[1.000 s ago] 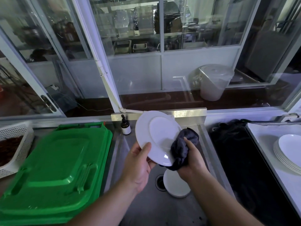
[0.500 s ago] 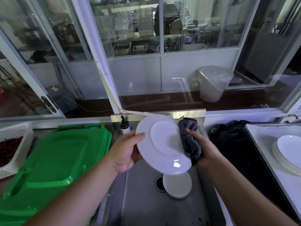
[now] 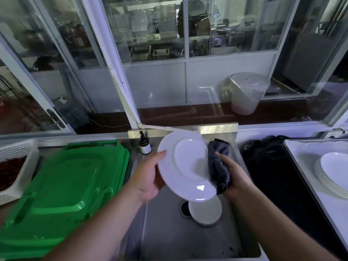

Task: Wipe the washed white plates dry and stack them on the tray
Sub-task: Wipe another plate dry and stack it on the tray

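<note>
I hold a white plate (image 3: pixel 185 164) tilted over the steel sink (image 3: pixel 165 232). My left hand (image 3: pixel 148 178) grips its left rim, thumb on the face. On the plate's right edge, my right hand (image 3: pixel 232 175) grips a dark grey cloth (image 3: pixel 219 164) and presses it there. Another white plate (image 3: pixel 206 211) lies in the sink by the drain, partly hidden under the held plate. A stack of white plates (image 3: pixel 332 172) sits on the tray (image 3: pixel 308 153) at the right.
A green plastic lid (image 3: pixel 62 191) covers the counter at the left, with a white perforated basket (image 3: pixel 17 166) beyond it. A small dark pump bottle (image 3: pixel 144 144) stands at the sink's back left corner. A black mat (image 3: pixel 278 178) lies between sink and tray.
The cloth moved from the plate's lower right up along its right edge. My left hand shifted from below the plate to its left rim, and the plate rose slightly.
</note>
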### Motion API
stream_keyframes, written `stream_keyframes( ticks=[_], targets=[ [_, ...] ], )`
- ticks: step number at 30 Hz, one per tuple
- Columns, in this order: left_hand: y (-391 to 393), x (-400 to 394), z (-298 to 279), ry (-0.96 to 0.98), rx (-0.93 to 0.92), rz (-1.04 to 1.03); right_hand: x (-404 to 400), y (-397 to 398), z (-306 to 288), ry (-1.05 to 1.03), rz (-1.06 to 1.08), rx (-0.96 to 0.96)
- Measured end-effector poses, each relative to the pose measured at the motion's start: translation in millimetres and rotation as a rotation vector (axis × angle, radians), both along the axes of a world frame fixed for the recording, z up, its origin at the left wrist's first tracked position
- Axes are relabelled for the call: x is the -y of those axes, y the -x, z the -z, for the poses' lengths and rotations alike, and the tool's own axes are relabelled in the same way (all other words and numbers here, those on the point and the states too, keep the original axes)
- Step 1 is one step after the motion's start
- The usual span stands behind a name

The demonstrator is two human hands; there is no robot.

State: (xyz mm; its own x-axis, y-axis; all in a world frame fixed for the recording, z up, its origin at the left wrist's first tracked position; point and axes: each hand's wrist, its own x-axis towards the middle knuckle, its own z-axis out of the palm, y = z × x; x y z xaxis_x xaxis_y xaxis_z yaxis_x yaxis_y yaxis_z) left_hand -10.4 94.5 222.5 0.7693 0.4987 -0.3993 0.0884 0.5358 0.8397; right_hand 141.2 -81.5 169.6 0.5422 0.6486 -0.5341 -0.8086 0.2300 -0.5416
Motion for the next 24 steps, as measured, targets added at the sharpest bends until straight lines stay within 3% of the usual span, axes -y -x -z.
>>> stream_keyframes(
  ticks=[5,12,16,21,24],
  targets=[
    [4.1,-17.4,-14.2,-0.026,0.033,0.101,-2.9,-5.5,-15.1,0.003,-0.047,0.101],
    [-5.4,21.6,4.2,0.055,0.162,-0.148,-20.5,11.6,-1.5,0.013,0.145,-0.036],
    [-10.8,51.4,13.2,0.029,0.206,-0.176,-28.6,24.7,8.0,-0.01,0.185,-0.077],
    [-0.8,23.3,4.3,0.011,0.125,-0.076,-9.8,6.3,11.1,-0.031,0.125,-0.051],
    [8.4,-0.2,-8.6,0.016,0.051,0.107,-1.5,-9.2,16.1,0.018,0.041,0.009]
  ],
)
